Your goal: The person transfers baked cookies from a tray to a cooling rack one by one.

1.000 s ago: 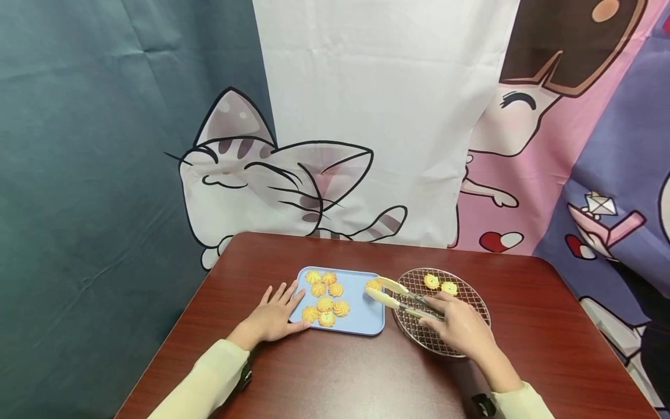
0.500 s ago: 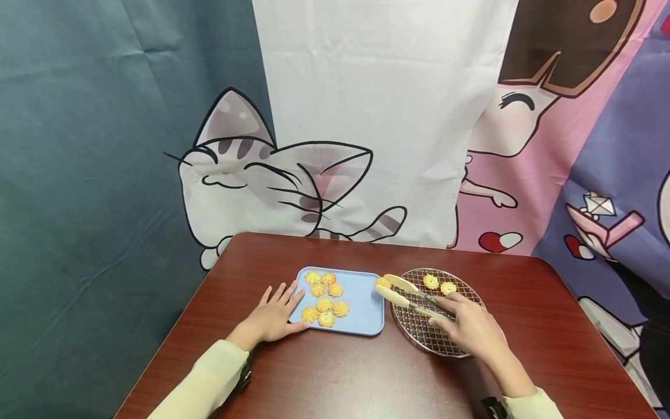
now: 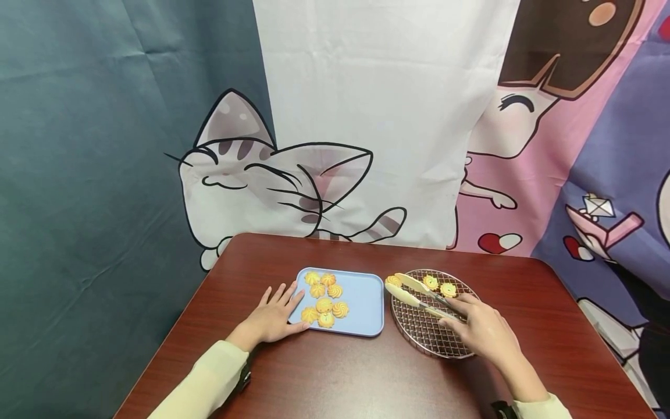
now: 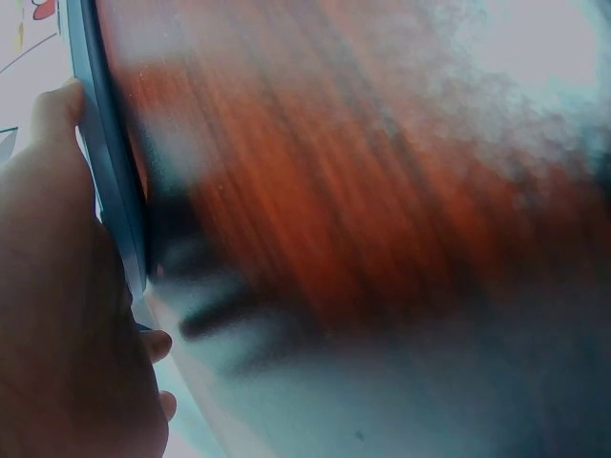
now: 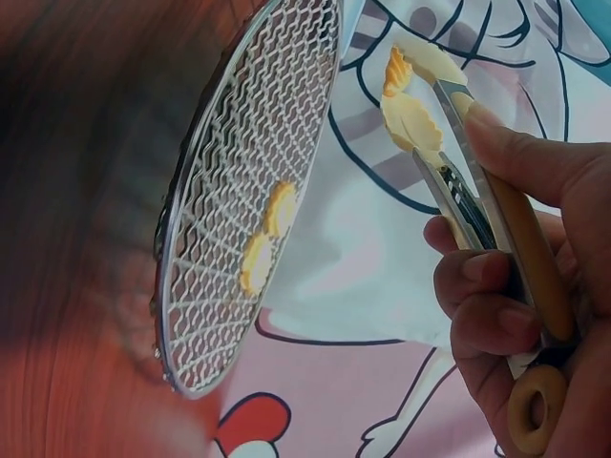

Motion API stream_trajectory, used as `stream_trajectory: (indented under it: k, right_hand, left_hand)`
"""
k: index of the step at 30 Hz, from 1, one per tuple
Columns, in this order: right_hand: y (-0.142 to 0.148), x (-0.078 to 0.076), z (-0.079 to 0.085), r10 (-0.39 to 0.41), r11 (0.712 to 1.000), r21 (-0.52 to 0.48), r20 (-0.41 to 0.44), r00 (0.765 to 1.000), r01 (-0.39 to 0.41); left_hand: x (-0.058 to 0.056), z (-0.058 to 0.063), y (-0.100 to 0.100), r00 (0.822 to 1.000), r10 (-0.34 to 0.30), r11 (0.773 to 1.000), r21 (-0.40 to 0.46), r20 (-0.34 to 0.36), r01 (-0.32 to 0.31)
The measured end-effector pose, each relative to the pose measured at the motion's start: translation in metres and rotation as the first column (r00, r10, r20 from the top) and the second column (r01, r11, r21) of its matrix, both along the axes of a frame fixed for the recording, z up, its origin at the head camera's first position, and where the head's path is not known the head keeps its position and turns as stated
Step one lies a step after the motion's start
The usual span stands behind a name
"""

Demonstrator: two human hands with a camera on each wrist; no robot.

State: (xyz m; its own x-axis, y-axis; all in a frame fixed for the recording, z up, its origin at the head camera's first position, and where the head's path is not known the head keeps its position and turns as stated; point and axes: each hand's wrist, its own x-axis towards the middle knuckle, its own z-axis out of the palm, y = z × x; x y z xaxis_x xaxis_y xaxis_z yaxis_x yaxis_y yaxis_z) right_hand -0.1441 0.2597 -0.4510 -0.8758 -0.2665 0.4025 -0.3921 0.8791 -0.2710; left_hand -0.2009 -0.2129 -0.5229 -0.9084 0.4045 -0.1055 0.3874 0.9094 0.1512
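In the head view my left hand (image 3: 269,319) lies with spread fingers at the left edge of a blue tray (image 3: 361,311), fingertips and thumb touching its rim. Several piped butter cookies (image 3: 324,305) sit on the tray's left half. My right hand (image 3: 488,330) grips food tongs (image 3: 403,293) with cream-coloured tips. Between those tips is one butter cookie (image 3: 394,280), held above the left side of a round wire rack (image 3: 426,334). The right wrist view shows thumb and fingers wrapped round the tongs (image 5: 523,234) and the pinched cookie (image 5: 396,72) raised off the mesh.
Two cookies (image 3: 448,289) rest near the rack's far edge. Rack and tray stand side by side on a reddish-brown wooden table (image 3: 335,378), a narrow gap between them. A cartoon-printed cloth (image 3: 387,116) hangs behind the table.
The right hand has moved right, carrying the cookie in the tongs from the tray's right end across its rim to over the rack. My left hand has stayed in place.
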Motion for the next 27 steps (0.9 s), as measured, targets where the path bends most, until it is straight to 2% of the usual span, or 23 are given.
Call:
stream_trajectory:
  k: [15, 27]
  right_hand:
    - [0.012, 0.004, -0.001, -0.053, 0.998, -0.017, 0.016, 0.998, 0.053]
    - [0.022, 0.003, -0.004, -0.07, 0.997, -0.014, -0.025, 0.997, 0.069]
  left_hand:
    - [0.0, 0.004, 0.002, 1.0, 0.01, 1.0, -0.029, 0.009, -0.01]
    - [0.001, 0.004, 0.002, 1.0, 0.015, 1.0, -0.014, 0.017, -0.015]
